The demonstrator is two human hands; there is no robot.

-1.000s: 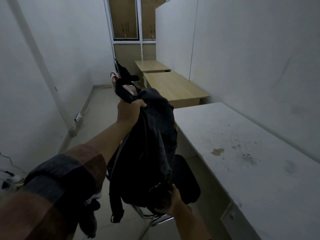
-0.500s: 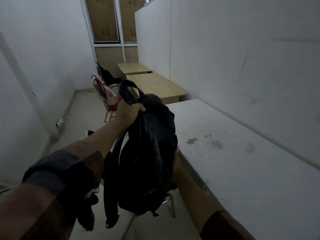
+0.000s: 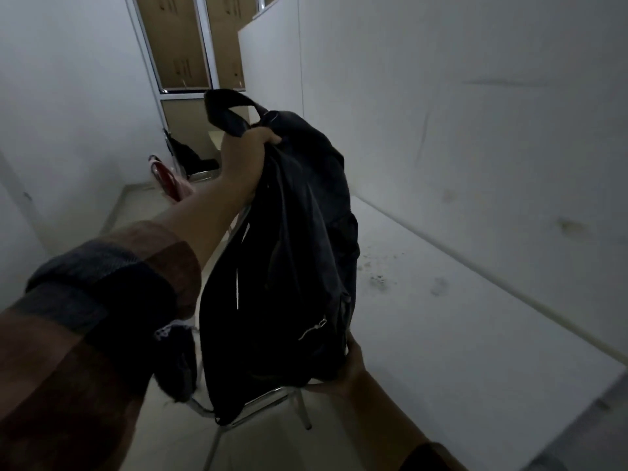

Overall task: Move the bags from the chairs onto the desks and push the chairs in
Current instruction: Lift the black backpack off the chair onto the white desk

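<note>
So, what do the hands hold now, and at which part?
Both hold the black backpack: the left hand grips its top by the handle, and the right hand supports its bottom corner.

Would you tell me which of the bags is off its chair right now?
The black backpack, held up by the left hand and right hand; the far dark bag sits on its chair.

A bare, dim classroom or study room: a long white desk (image 3: 458,334) set against a white partition wall (image 3: 441,113), metal-framed chairs (image 3: 258,406) lined along a narrow tiled aisle, bags left on the far chairs (image 3: 190,158), and a cardboard-covered window (image 3: 190,45) at the end.
</note>
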